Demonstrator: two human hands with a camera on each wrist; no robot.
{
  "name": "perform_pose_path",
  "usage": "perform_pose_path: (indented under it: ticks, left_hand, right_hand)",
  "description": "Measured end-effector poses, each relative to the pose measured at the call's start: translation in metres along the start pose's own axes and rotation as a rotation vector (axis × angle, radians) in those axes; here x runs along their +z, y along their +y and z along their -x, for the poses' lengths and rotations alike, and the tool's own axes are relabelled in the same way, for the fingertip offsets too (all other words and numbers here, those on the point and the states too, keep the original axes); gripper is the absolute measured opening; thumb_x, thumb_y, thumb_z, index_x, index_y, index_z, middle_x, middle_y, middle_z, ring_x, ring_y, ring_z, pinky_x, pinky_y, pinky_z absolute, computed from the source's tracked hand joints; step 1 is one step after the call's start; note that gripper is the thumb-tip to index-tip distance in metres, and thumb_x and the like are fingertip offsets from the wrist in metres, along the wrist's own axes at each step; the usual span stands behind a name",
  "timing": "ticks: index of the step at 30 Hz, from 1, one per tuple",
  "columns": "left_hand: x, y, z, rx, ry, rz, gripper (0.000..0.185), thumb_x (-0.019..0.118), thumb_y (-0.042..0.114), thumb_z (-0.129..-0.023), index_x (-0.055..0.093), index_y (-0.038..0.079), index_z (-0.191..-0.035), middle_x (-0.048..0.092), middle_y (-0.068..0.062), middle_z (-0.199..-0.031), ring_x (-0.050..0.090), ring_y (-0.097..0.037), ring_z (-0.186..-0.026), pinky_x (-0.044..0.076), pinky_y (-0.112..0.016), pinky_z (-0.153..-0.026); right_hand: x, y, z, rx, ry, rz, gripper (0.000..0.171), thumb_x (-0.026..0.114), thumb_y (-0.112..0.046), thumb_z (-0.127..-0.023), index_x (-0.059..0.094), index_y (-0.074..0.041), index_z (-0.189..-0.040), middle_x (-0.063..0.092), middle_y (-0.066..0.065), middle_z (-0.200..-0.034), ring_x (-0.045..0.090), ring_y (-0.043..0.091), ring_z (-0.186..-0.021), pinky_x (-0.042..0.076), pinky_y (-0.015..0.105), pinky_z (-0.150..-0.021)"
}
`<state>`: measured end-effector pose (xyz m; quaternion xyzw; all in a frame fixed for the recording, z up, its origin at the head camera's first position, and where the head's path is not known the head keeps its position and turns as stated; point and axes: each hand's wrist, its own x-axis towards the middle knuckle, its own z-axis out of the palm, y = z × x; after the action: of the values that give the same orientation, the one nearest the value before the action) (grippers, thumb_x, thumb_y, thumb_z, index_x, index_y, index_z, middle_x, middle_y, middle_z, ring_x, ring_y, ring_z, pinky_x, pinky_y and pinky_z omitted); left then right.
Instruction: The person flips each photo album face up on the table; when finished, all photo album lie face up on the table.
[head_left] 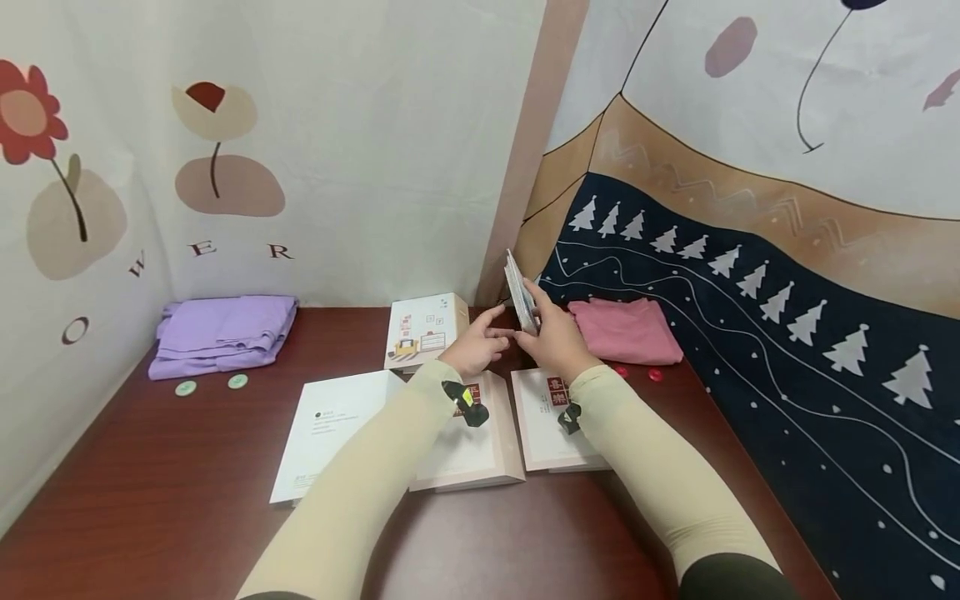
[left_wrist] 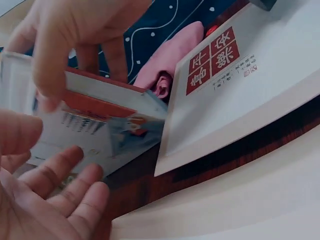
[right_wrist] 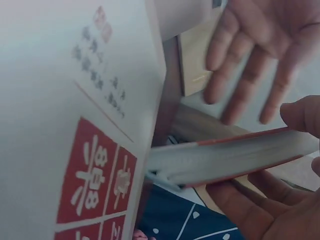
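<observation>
Book (head_left: pixel 519 293) gripped upright in right hand (head_left: pixel 553 337), left hand (head_left: pixel 474 346) open, fingers just beside it

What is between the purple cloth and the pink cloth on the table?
In the head view, the small white box, both hands, and the book the right hand holds.

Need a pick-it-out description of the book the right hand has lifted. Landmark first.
Start at the dark red-brown wooden table and go to its far right corner, by the folded pink cloth. There the right hand grips a thin white book with a red-edged cover, raised on edge above the table, with the open left hand beside it. It is the only book off the surface; the other white books lie flat.
</observation>
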<state>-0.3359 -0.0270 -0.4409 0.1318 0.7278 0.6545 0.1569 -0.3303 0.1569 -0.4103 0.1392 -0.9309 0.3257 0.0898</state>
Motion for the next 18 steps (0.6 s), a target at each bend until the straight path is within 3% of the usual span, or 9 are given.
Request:
perform_pose_path:
  ticks: [4, 6, 9, 15, 18]
  left_hand:
    - [0.004, -0.004, -0.004, -0.039, -0.035, -0.025, 0.07, 0.046, -0.001, -0.107, 0.017, 0.01, -0.169, 0.048, -0.027, -0.158, 0.048, -0.041, -0.146, 0.041, -0.056, -0.119]
    - [0.004, -0.006, -0.005, -0.052, -0.036, -0.038, 0.07, 0.047, 0.0, -0.106, 0.017, 0.011, -0.169, 0.047, -0.027, -0.159, 0.049, -0.041, -0.146, 0.041, -0.056, -0.119]
    - [0.005, -0.006, -0.006, -0.056, -0.032, -0.062, 0.07, 0.048, 0.001, -0.106, 0.018, 0.01, -0.169, 0.047, -0.028, -0.157, 0.05, -0.041, -0.143, 0.043, -0.056, -0.117]
    - [0.004, -0.005, -0.003, -0.068, -0.001, -0.173, 0.068, 0.049, 0.004, -0.107, 0.02, 0.01, -0.168, 0.044, -0.031, -0.156, 0.049, -0.041, -0.143, 0.043, -0.054, -0.118]
    - [0.004, -0.004, -0.001, -0.084, 0.022, -0.224, 0.068, 0.05, 0.006, -0.108, 0.021, 0.011, -0.169, 0.041, -0.032, -0.158, 0.047, -0.041, -0.145, 0.04, -0.051, -0.121]
  right_hand:
    - [-0.004, 0.0, 0.002, 0.011, 0.064, -0.063, 0.086, 0.072, -0.009, -0.093, 0.031, -0.03, -0.166, 0.065, 0.027, -0.136, 0.069, 0.036, -0.106, 0.059, 0.051, -0.089]
    - [-0.006, 0.001, 0.002, 0.039, 0.089, -0.123, 0.086, 0.068, -0.004, -0.09, 0.033, -0.026, -0.165, 0.065, 0.029, -0.132, 0.066, 0.035, -0.095, 0.057, 0.048, -0.081]
    - [-0.008, 0.004, 0.001, 0.098, 0.11, -0.196, 0.086, 0.066, 0.002, -0.086, 0.035, -0.021, -0.163, 0.064, 0.029, -0.131, 0.06, 0.033, -0.092, 0.053, 0.045, -0.079]
    - [-0.012, 0.019, 0.003, 0.22, 0.069, -0.186, 0.089, 0.062, 0.006, -0.085, 0.031, -0.015, -0.165, 0.045, 0.026, -0.158, 0.053, 0.036, -0.124, 0.048, 0.05, -0.101]
    - [-0.013, 0.026, 0.003, 0.275, 0.053, -0.149, 0.089, 0.06, 0.007, -0.085, 0.029, -0.014, -0.166, 0.036, 0.027, -0.162, 0.048, 0.038, -0.134, 0.044, 0.051, -0.11]
